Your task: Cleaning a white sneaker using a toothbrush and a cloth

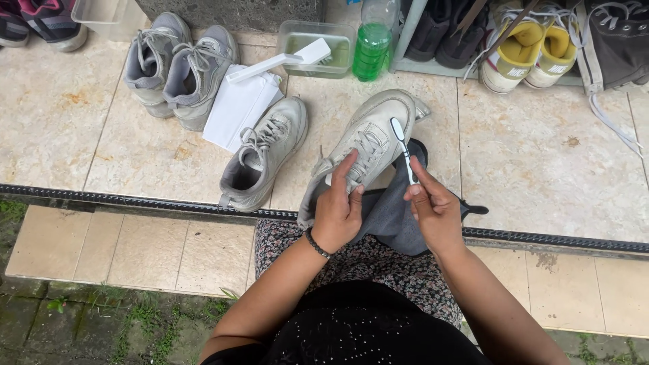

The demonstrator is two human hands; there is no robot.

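- Your left hand (338, 209) grips the pale shoe (365, 145) at its laces, fingers wrapped over the tongue; the shoe rests tilted on a grey cloth (392, 216) across your lap.
- Your right hand (433, 206) pinches a toothbrush (403, 145), bristles on the toe area.
- Risk: the shoe likely slips off your knee if the grip loosens.
- Risk: hard strokes may flick dirt onto the cloth and the tiled floor (541, 162).

The left hand (339, 211) covers the near side of the white sneaker (370, 138), hiding its heel and opening. The toothbrush (403, 150) handle vanishes inside the right hand (436, 211). At the far left, a dark shoe (47, 20) and a clear tub (101, 17) are cut by the top edge, as is the green bottle (372, 40). The grey cloth (392, 213) lies partly under the sneaker.
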